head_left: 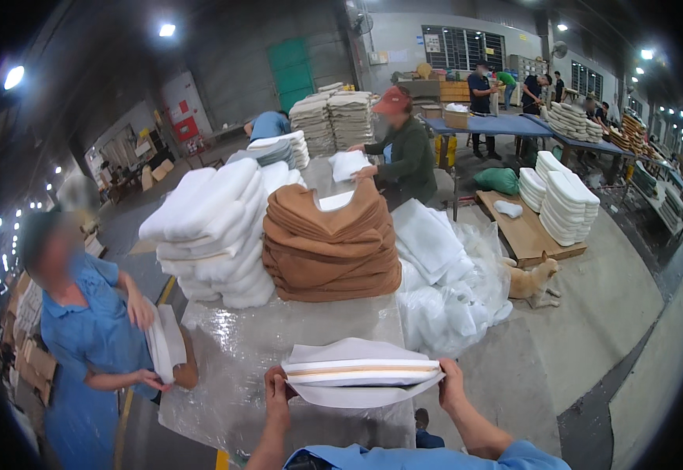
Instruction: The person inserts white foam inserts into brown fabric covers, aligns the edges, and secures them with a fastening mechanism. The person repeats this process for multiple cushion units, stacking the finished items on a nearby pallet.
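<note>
Between my hands, above the near end of the plastic-covered table (294, 325), is a cushion (361, 366). Pale fabric covers its upper and lower sides, and the open edge toward me shows white padding with a tan layer in the middle. My left hand (277, 390) grips its left end, fingers closed around the corner. The right end is held the same way by my right hand (452, 382). Beyond it stand a stack of brown fabric covers (329, 247) and, to the left, a tall stack of thick white padding (208, 227).
Clear plastic bags with white pieces (451, 301) bulge off the table's right side. A dog (533, 280) lies by a cardboard sheet (521, 235) bearing white cushion stacks (565, 207). A co-worker in blue (94, 329) stands close at left; another in a red cap (404, 149) works across the table.
</note>
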{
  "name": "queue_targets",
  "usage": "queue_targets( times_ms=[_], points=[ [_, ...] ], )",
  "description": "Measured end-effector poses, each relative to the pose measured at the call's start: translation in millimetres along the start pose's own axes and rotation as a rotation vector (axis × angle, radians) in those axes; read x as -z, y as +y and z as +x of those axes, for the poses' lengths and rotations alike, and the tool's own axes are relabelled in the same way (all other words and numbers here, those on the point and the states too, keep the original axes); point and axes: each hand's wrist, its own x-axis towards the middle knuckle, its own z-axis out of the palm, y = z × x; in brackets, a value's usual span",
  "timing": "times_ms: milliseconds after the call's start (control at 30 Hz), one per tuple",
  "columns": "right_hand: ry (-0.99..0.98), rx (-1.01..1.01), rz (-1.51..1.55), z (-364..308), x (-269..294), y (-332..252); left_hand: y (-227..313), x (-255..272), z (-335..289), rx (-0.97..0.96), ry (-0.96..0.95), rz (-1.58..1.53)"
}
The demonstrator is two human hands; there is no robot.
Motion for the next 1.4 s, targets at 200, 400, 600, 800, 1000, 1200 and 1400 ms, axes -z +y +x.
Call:
queue_targets(
  times_ms=[200, 400, 600, 800, 1000, 1200, 1400],
  points=[
    [-0.074, -0.059, 0.226, -62.3, -2.5, 25.1, 65.3, -16.7, 70.0, -0.061, -0.064, 0.124],
    [-0.369, -0.209, -0.296, -60.8, -2.9, 70.4, 55.9, -58.2, 137.0, 0.011, 0.153, 0.250],
    [-0.712, -0.451, -0.430, -86.4, -55.6, 37.7, 30.5, -47.1, 145.4, 0.277, 0.317, 0.033],
    [-0.884, -0.621, -0.279, -111.3, -79.3, 16.8, 17.8, -55.0, 140.5, 0.232, 0.224, 0.191],
    [-0.675, -0.357, -0.404, -59.5, -88.5, 21.7, -0.3, -87.1, 76.0, 0.109, 0.116, 0.157],
    [-0.507, -0.336, -0.335, -62.9, -121.1, 6.3, -26.6, -76.6, -45.7, 0.303, -0.057, -0.337],
    [-0.629, -0.319, -0.345, -65.9, -117.0, 32.2, 20.7, -86.9, -96.8, 0.388, -0.222, -0.363]
  ],
)
